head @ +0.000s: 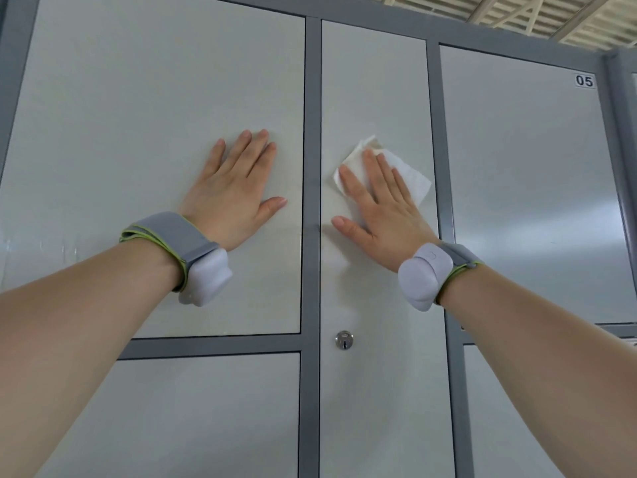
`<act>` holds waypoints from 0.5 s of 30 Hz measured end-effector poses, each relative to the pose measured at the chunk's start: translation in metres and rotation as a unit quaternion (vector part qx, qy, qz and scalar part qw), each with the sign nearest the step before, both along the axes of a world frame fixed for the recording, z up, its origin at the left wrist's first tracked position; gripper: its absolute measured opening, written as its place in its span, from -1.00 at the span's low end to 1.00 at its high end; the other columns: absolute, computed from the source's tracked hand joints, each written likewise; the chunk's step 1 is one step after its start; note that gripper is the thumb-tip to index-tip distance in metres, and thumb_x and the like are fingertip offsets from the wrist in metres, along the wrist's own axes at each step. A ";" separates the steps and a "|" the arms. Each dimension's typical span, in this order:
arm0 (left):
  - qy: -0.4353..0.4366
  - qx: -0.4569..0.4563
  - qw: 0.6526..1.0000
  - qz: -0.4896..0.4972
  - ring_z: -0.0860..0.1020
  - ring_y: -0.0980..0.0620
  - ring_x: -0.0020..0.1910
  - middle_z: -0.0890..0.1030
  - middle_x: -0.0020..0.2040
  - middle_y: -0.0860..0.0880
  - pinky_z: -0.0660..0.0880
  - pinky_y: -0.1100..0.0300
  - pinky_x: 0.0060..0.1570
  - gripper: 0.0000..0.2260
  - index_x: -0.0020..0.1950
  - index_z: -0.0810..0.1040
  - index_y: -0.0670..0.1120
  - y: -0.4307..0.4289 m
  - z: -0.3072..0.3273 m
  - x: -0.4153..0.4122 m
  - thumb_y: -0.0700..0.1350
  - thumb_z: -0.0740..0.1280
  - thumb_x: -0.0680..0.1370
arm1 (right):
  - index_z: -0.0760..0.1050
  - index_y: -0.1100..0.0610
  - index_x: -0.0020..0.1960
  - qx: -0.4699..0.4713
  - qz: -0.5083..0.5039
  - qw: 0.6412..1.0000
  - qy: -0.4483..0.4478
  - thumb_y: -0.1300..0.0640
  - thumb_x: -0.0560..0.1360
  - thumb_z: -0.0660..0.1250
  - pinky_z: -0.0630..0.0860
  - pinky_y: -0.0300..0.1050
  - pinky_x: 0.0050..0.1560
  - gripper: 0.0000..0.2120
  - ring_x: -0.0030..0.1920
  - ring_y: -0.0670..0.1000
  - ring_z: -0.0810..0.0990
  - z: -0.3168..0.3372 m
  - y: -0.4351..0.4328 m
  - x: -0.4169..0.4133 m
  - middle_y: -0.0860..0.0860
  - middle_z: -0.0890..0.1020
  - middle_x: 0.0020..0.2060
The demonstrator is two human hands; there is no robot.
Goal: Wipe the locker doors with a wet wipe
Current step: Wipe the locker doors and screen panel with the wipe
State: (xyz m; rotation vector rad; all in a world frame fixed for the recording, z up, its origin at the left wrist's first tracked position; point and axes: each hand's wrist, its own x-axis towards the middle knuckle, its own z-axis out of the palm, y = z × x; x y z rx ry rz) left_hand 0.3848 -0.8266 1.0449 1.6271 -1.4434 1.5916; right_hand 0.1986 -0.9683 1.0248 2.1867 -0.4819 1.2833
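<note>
While the right hand (375, 205) presses a crumpled white wet wipe (410, 177) flat-palmed on the tall pale-grey locker door (375, 81) — left hand (234, 191) open at nine o'clock — the ungripped wipe could slip free.

The middle door (375, 81) offers a bare, flat face above the wet wipe (389, 170) up to the top frame, and below the right hand (377, 205) down to the keyed lock (344, 340), the only part protruding from that panel. The left hand (234, 194) lies flat on the left door (138, 98), occupying its right middle area. The raised grey post (312, 132) separates the two doors; both thumbs lie close beside it.
</note>
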 end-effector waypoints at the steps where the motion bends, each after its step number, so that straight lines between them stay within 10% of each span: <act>1: -0.001 0.000 1.000 -0.001 -0.04 -0.12 0.53 0.02 0.55 -0.15 -0.18 -0.03 0.46 -0.39 0.52 0.06 -0.25 0.000 0.000 0.000 0.04 0.17 0.60 | -0.14 -0.02 0.55 0.016 -0.004 1.000 -0.026 -0.42 0.41 -0.25 -0.38 -0.15 0.43 -0.18 0.51 0.07 -0.31 0.003 0.000 0.000 0.12 -0.24 0.53; 7: 0.002 0.003 1.000 0.004 -0.10 -0.08 0.54 -0.05 0.56 -0.12 -0.25 0.02 0.45 -0.37 0.54 0.00 -0.21 -0.001 0.001 0.003 0.08 0.12 0.60 | -0.14 -0.02 0.55 0.078 -0.016 0.994 -0.079 -0.28 0.56 -0.03 -0.34 -0.08 0.46 -0.32 0.51 0.09 -0.31 0.033 0.016 0.013 0.14 -0.24 0.52; 15: -0.002 0.002 1.000 -0.004 -0.09 -0.08 0.54 -0.03 0.56 -0.12 -0.23 0.02 0.45 -0.37 0.54 0.02 -0.21 0.000 0.002 0.004 0.08 0.15 0.59 | -0.11 0.00 0.56 -0.012 0.014 1.000 0.010 -0.43 0.40 -0.24 -0.37 -0.09 0.44 -0.16 0.52 0.12 -0.28 0.000 0.016 0.019 0.17 -0.19 0.52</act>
